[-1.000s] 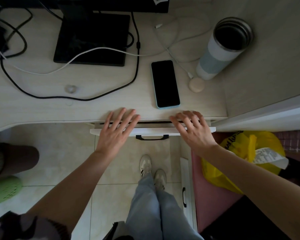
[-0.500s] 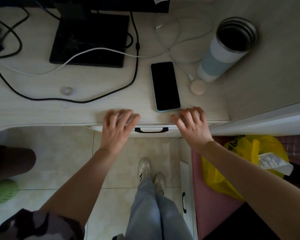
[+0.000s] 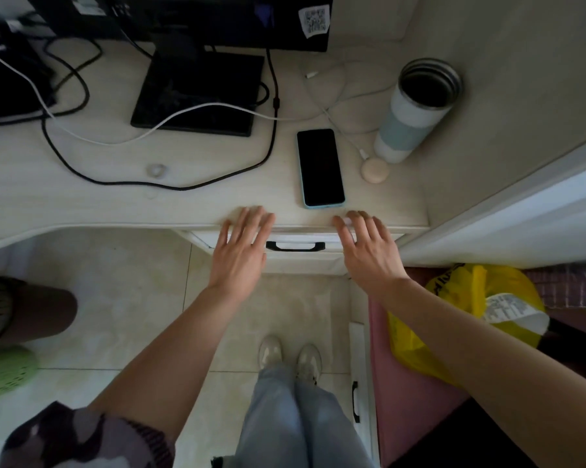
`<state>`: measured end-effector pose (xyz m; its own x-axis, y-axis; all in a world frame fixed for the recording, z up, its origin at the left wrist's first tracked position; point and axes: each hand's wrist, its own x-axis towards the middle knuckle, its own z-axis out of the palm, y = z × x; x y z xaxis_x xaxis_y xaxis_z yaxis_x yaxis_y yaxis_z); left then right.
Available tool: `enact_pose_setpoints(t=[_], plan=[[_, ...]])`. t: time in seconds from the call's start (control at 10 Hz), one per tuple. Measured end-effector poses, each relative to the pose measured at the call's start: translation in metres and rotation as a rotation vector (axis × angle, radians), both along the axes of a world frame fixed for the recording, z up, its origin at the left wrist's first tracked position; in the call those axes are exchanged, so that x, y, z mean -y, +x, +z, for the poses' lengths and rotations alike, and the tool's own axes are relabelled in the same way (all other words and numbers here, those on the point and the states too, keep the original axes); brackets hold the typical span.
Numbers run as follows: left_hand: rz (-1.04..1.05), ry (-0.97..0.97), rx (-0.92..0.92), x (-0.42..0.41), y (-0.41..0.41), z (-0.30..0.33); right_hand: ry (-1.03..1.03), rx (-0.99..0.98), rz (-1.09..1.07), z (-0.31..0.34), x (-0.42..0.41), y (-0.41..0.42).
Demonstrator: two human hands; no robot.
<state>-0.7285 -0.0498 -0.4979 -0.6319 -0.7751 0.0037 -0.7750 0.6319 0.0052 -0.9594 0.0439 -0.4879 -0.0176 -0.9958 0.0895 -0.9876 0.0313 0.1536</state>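
In the head view the drawer (image 3: 298, 261) sits mid-frame under the tabletop (image 3: 116, 201) edge, seemingly almost shut. Left hand (image 3: 241, 251) and right hand (image 3: 369, 253), fingers straight and grasping nothing, press its front; only a final nudge seems left.

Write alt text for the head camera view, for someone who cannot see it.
Seen from above, a person's left hand and right hand lie with straight fingers on a white drawer front under the desk edge, either side of its black handle. On the desk above are a dark phone, cables and an open tumbler.
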Motion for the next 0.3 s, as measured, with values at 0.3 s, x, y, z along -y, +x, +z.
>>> enact_pose_setpoints(t=[0.3], plan=[[0.067,0.077,-0.139,-0.056,0.032,0.042,-0.031,0.182,-0.055,0.041,-0.047,0.046]])
